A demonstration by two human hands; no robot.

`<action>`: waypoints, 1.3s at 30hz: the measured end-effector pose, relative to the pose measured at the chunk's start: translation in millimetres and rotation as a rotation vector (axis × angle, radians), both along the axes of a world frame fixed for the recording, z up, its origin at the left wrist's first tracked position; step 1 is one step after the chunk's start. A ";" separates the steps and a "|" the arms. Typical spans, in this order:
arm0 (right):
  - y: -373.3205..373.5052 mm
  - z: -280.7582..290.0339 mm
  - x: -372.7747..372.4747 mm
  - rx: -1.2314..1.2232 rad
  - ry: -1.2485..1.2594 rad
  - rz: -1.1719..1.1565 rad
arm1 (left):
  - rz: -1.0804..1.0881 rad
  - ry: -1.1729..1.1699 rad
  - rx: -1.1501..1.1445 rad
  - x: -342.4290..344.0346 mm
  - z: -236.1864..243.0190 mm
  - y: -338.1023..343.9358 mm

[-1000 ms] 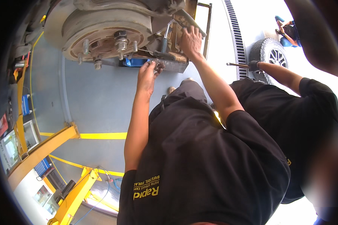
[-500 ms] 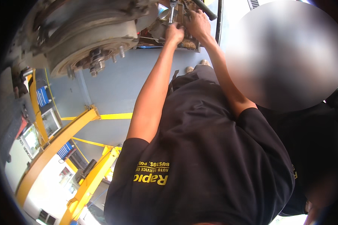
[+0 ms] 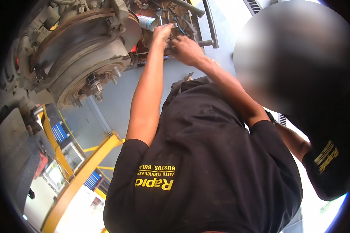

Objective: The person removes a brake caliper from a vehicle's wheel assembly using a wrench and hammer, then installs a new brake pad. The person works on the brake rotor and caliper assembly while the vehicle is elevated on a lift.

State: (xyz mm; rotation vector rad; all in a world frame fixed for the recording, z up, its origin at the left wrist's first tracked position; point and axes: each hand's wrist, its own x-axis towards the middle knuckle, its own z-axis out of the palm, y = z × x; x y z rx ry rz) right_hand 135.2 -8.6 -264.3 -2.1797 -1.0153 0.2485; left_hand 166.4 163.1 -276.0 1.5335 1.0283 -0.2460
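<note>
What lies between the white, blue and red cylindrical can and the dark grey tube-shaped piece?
In the head view, a silver metal ratchet-like tool beside the can, then smaller clutter I cannot identify before the tube-shaped piece.

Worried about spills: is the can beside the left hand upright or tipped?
Tipped: the can lies on its side, long wall showing, beside the left hand.

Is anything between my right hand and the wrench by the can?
Yes: in this view, your left hand lies between your right hand and the wrench, at its lower end. The can sits left, off that line.
</note>
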 end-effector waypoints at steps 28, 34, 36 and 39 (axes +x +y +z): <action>15.2 -48.4 -15.3 0.284 -0.391 -0.551 | 0.056 -0.265 0.444 -144.8 9.0 245.3; 20.9 -34.6 -32.1 0.108 -0.332 -0.447 | -0.847 -0.179 1.280 -81.1 -51.7 329.2; 22.7 -28.0 -37.8 0.034 -0.475 -0.475 | -0.839 -0.189 1.196 -92.6 -54.9 316.1; 42.2 -44.6 -47.8 0.158 -0.457 -0.662 | -0.655 -0.187 1.250 -116.8 -44.3 314.0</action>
